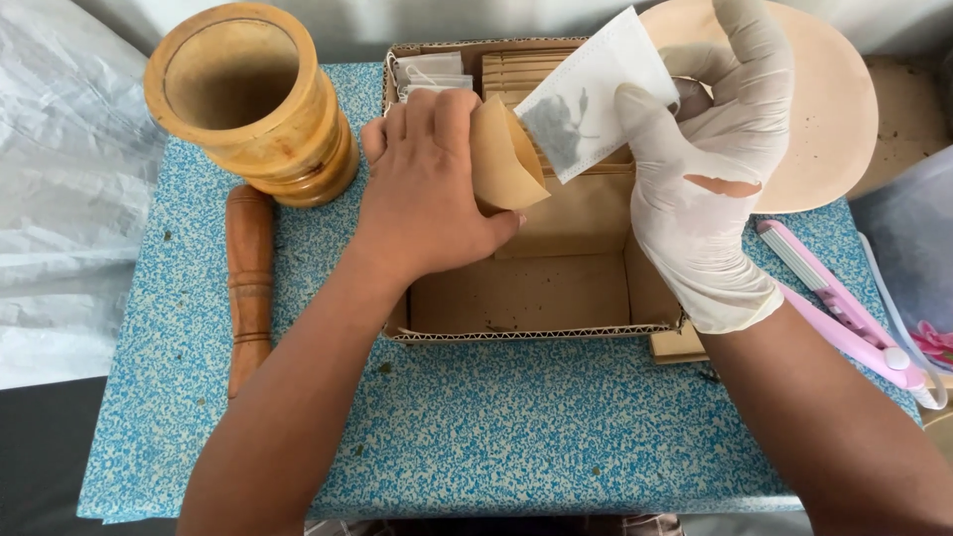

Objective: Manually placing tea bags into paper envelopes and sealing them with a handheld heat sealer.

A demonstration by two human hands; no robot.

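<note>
Sachet, white with dark filling, hangs pinched in the gloved right hand above the cardboard box near the counter's far edge. Its long axis slants down-left toward the brown paper envelope, gripped open just beside by the bare left hand.

Wooden mortar upright at rear left; wooden pestle lying beside it; pink, apparently heat-sealing, tool at right.
</note>
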